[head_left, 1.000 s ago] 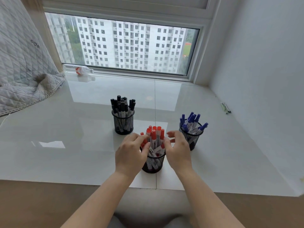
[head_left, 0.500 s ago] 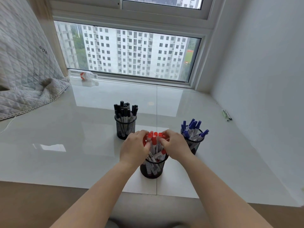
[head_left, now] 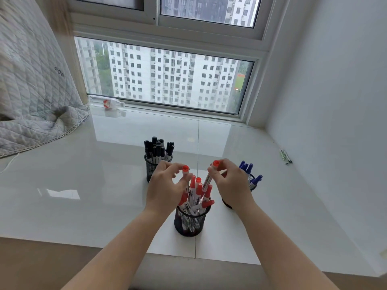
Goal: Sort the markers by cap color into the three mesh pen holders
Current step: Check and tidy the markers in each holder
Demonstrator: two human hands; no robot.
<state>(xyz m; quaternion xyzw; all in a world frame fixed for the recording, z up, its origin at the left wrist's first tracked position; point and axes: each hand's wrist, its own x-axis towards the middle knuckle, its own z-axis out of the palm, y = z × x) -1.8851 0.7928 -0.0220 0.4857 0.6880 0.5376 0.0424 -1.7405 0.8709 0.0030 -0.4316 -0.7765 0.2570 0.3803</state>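
Three black mesh holders stand on the white sill. The nearest holder (head_left: 189, 223) is full of red-capped markers (head_left: 199, 190). Behind it on the left, a holder (head_left: 151, 167) carries black-capped markers (head_left: 158, 148). The right-hand holder (head_left: 252, 183), half hidden behind my right hand, has blue-capped markers (head_left: 247, 167). My left hand (head_left: 165, 187) grips one red-capped marker (head_left: 185, 171) raised above the near holder. My right hand (head_left: 231, 182) holds a second red-capped marker (head_left: 211, 174), also lifted, cap upward.
A quilted grey blanket (head_left: 31, 114) drapes over the sill's left side. A small bottle (head_left: 111, 103) lies by the window frame. A thin pen-like object (head_left: 285, 156) rests against the right wall. The sill's front edge runs just below the near holder.
Both hands closed around the red marker bunch, then each rose with one red-capped marker pulled upward. The view tilted up toward the window.
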